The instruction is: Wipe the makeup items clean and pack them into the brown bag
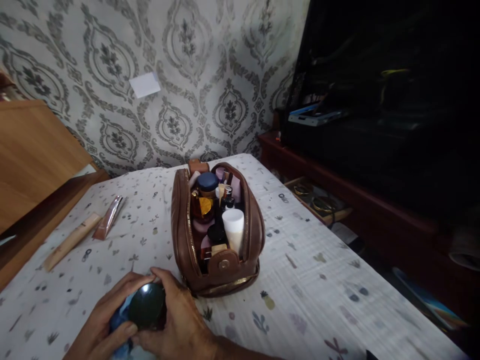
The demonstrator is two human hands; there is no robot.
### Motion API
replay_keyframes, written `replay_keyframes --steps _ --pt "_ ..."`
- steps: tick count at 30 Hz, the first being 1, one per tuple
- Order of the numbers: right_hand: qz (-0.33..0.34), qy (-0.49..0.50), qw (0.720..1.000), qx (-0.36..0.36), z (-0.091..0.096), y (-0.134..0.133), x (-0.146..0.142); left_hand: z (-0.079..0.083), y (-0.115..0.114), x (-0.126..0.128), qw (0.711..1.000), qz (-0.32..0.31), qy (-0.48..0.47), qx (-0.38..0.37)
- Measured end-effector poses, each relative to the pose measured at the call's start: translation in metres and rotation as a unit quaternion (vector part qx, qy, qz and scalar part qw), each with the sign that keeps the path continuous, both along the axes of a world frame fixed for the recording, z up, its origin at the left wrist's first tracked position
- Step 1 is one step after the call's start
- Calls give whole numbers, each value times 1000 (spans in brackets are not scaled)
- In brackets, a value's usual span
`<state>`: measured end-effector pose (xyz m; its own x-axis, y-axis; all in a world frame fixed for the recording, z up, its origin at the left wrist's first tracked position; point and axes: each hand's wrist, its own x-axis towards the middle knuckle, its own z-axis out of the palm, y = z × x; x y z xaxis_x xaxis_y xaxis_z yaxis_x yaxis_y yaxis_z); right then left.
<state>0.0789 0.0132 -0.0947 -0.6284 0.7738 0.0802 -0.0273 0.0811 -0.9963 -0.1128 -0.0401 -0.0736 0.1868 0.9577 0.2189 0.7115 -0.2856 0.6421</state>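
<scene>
My left hand (103, 320) and my right hand (183, 320) are both closed around a round container with a glossy dark lid (147, 306). Something blue and mottled shows under the lid, between the fingers of my left hand; its kind is unclear. Just beyond my hands stands a brown leather toiletry bag (180, 220) with its zip undone. Inside are a white-capped bottle (234, 227), a jar with a navy lid (207, 182), an amber bottle (205, 206) and several other cosmetics, partly hidden. Left of the bag lie a beige tube (73, 241) and a pinkish-brown tube (108, 218).
White patterned cloth (300, 300) covers the surface under the bag. At left rises a wooden panel (33, 155). To the right are a dark red cabinet (337, 185), a drawer with bangles (318, 204) and a large black screen (393, 75). Patterned wallpaper (187, 110) is behind.
</scene>
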Motion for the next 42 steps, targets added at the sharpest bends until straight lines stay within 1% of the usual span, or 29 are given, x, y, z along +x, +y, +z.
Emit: replay_keyframes --steps 2,6,9,11,13,16,17,18,19,22,24,25,27,29,31,33,35,37,40,42 --pt "-2 9 1000 -6 5 1 1 -3 -4 -2 1000 20 5 11" --pt "-22 30 999 3 10 1 2 -9 -14 2 994 89 29 58" --pt "-37 -9 999 -13 11 1 1 -8 -23 12 981 125 78 126" --pt "-39 -40 998 -1 11 -1 0 -5 -26 20 968 139 118 171" --pt "-42 -62 996 46 11 -2 -1 -3 -27 27 958 123 157 205" --pt "-38 -87 990 104 8 -2 -2 0 -23 32 949 29 201 242" --pt "-36 -92 989 111 7 -2 -3 1 -21 33 949 8 205 240" --pt "-35 -93 988 114 5 -2 -3 3 -18 33 952 3 203 230" --pt "-34 -90 989 116 4 -1 -2 6 -16 34 959 12 192 210" --pt "-22 -68 990 122 3 0 0 17 -11 41 985 90 107 104" --pt "-18 -47 991 123 5 1 2 24 -9 48 989 144 13 19" --pt "-23 -31 992 119 6 2 3 26 -8 51 984 172 -42 -14" --pt "-37 14 994 98 8 3 3 25 -6 55 965 204 -149 -64" --pt "-43 58 995 68 9 4 3 21 -5 56 939 227 -243 -85" --pt "-36 89 994 44 10 4 3 17 -7 56 924 232 -291 -91" --pt "-27 106 994 31 9 4 3 15 -10 57 932 217 -281 -78" --pt "-27 100 994 26 8 3 3 15 -13 58 953 189 -232 -52" --pt "-36 70 996 33 6 3 3 18 -14 58 970 162 -178 -30" --pt "-58 23 995 83 6 3 4 22 -13 55 984 132 -117 -15" --pt "-69 11 990 125 6 4 4 22 -11 51 989 114 -98 -8"
